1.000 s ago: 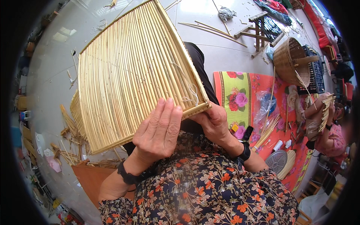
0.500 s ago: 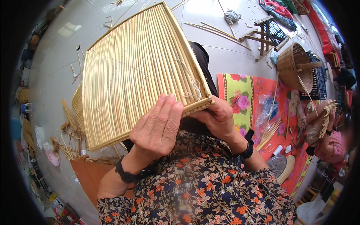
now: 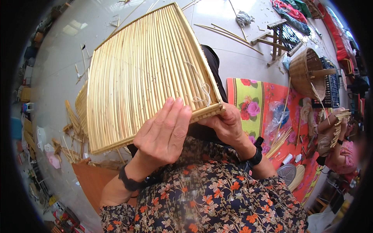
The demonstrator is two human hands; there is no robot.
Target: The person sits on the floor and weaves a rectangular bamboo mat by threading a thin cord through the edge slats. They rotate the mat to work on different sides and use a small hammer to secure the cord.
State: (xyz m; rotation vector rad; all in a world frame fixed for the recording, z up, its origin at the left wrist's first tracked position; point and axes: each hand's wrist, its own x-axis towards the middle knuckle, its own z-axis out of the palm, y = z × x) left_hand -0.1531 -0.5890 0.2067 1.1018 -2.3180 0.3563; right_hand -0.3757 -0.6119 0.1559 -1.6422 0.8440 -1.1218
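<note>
A squarish panel of pale, parallel plant stalks [image 3: 136, 77] with a stalk rim is tilted up in front of me. My left hand [image 3: 165, 132] holds its near edge, the fingers stretched flat over the top and the thumb hidden underneath. At the near right corner my right hand [image 3: 227, 122] grips the rim, with its fingers curled mostly out of sight below. A loose loop of white string [image 3: 205, 93] lies on the stalks by that corner.
A flowered red and yellow mat [image 3: 248, 101] is spread to the right, bearing cut stalks [image 3: 280, 141]. Beyond stand a woven basket [image 3: 303, 73] and a wooden folding stool [image 3: 278, 40]. Another person [image 3: 340, 155] handles stalks at the right. Scraps [image 3: 74, 116] litter the floor at left.
The panel's near right corner has tipped slightly, so more of its front rim shows. Both hands stay nearly in place on it, and the whole view has shifted a little.
</note>
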